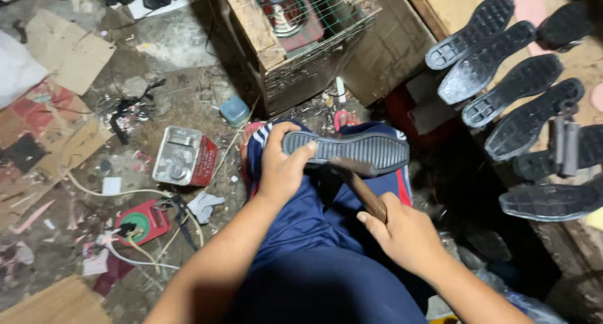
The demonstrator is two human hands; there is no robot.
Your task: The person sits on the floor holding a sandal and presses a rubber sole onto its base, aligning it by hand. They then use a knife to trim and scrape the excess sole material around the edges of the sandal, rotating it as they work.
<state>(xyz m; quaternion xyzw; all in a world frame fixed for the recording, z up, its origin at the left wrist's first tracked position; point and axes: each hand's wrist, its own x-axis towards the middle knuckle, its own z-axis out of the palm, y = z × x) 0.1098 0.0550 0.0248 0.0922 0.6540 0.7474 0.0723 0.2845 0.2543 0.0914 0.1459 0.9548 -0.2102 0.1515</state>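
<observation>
Concrete floor, grey and gritty, spreads out to my left, littered with cardboard scraps, tangled wires and a small red tin. Ahead of my knees stands a wooden crate with wire mesh over its top, and along my right side a wooden bench carries a row of black soles laid side by side, treads up, well apart from my hands. I am sitting, and my blue trousers fill the lower middle; everything I am working on rests on my lap rather than on any bench. Across my knee lies a black shoe sole, tread facing up, its long axis running left to right, toe end toward my left. My left hand is closed over that near end, thumb on top of the tread and fingers curled under the edge, pinning it against my knee. My right hand sits lower and to the right, wrapped fully around the wooden handle of a hammer, which slants up and left so that its head meets the sole's near edge just beside my left thumb. The left hand is the nearer one to the sole.
</observation>
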